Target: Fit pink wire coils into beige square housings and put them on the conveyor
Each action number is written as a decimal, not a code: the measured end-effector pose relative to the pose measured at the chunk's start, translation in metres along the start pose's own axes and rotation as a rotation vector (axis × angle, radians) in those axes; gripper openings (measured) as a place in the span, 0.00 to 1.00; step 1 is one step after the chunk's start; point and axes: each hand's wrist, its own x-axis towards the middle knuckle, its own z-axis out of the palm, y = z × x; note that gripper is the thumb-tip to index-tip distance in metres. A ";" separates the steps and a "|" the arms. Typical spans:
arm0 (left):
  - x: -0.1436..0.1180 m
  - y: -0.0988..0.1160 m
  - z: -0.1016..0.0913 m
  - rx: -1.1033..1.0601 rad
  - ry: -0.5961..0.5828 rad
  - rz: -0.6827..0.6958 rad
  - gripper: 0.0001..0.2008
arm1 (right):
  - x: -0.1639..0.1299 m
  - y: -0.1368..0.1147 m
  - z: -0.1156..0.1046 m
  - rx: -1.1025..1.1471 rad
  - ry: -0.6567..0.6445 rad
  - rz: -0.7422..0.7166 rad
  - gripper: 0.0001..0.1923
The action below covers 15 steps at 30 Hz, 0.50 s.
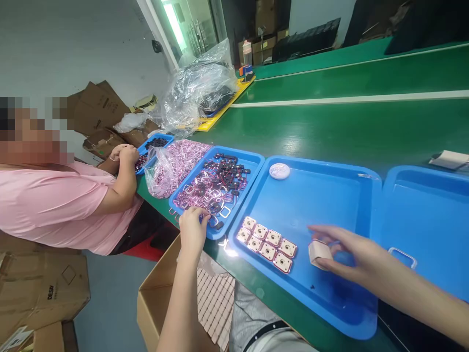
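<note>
In the head view the right hand (342,249) pinches a small pale square pad (318,254) just above the smooth blue plastic tray (330,195), right of two rows of square white parts (267,243); most of that tray's floor behind lies bare up to its raised rim. The left hand (193,229), fingers curled shut on a small piece I cannot make out, sits at the near lip of the neighbouring parts tray (252,161), heaped with glossy pink wire rings (205,188) and black pieces.

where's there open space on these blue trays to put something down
The middle tray is bare between the white round disc and the rows of square pieces. The right tray is mostly bare. The left tray is crowded with pink rings and black parts, where the left hand reaches.
</note>
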 end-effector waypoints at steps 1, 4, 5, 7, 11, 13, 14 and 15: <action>0.001 -0.001 0.001 -0.018 -0.001 0.012 0.02 | -0.003 -0.005 -0.007 0.093 -0.040 0.051 0.23; 0.002 0.000 0.002 -0.064 0.028 0.021 0.03 | -0.014 -0.016 -0.021 0.357 -0.113 0.233 0.24; 0.003 0.001 0.002 -0.075 0.050 0.015 0.04 | -0.018 -0.017 -0.023 0.429 -0.110 0.297 0.24; 0.007 0.003 0.000 -0.097 0.088 -0.001 0.05 | -0.023 -0.015 -0.023 0.574 -0.097 0.392 0.25; 0.021 0.003 -0.008 -0.108 0.072 -0.015 0.07 | -0.026 -0.001 -0.020 0.768 -0.136 0.440 0.24; 0.028 0.001 -0.012 -0.075 0.077 -0.037 0.07 | -0.025 0.001 -0.020 0.773 -0.128 0.436 0.25; 0.032 -0.001 -0.013 -0.051 0.086 -0.057 0.06 | -0.025 -0.001 -0.020 0.772 -0.124 0.444 0.26; 0.034 -0.003 -0.014 -0.025 0.096 -0.078 0.05 | -0.024 -0.003 -0.021 0.773 -0.116 0.460 0.27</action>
